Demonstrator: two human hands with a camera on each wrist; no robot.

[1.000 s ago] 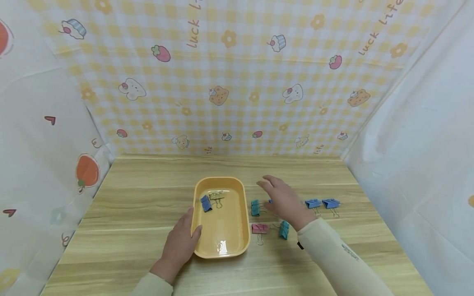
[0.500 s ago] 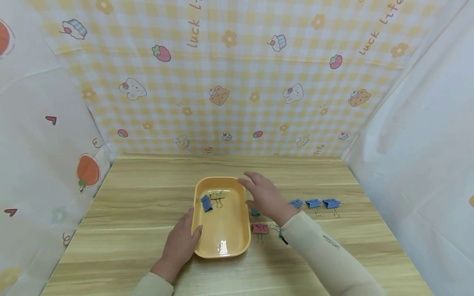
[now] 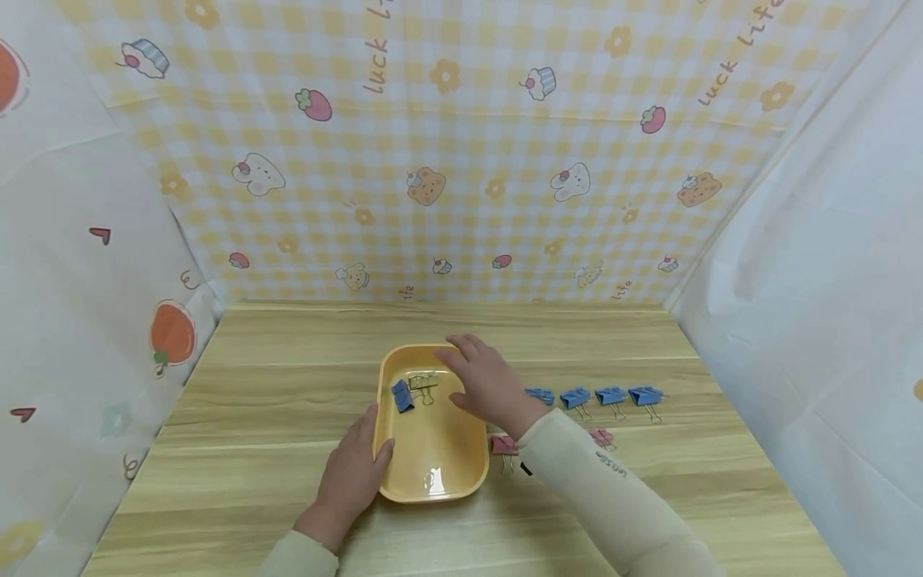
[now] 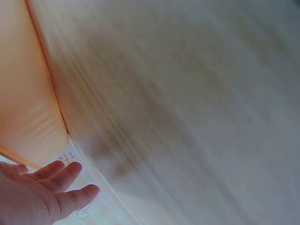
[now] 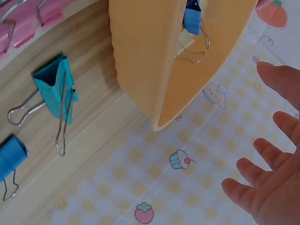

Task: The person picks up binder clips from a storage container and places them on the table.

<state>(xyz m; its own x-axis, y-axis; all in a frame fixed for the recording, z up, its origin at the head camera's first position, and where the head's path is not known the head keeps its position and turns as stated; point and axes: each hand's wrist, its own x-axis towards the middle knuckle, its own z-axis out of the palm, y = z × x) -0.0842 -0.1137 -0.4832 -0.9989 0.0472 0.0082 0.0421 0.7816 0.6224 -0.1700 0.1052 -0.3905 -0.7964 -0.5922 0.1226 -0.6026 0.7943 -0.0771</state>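
Note:
A yellow plastic tray (image 3: 440,457) sits on the wooden table. Inside it, near the far left, lie a blue binder clip (image 3: 403,397) and a yellow one (image 3: 423,382). My left hand (image 3: 352,463) rests along the tray's left wall, thumb at the rim; the left wrist view shows its fingers (image 4: 72,176) loose and spread. Over the tray's right rim hovers my right hand (image 3: 492,385), fingers spread and nothing held. In the right wrist view a teal binder clip (image 5: 52,84) lies beside the tray; the right hand hides it in the head view.
Right of the tray several blue binder clips (image 3: 574,397) form a row. Nearer the front lie a pink binder clip (image 3: 503,445) and another pink one (image 3: 602,437), partly behind the right sleeve (image 3: 577,469). A checkered cloth (image 3: 461,240) hangs behind the table.
My right hand has moved left, from above the clips to over the tray's right rim, uncovering blue clips behind it. The left hand and tray have stayed put.

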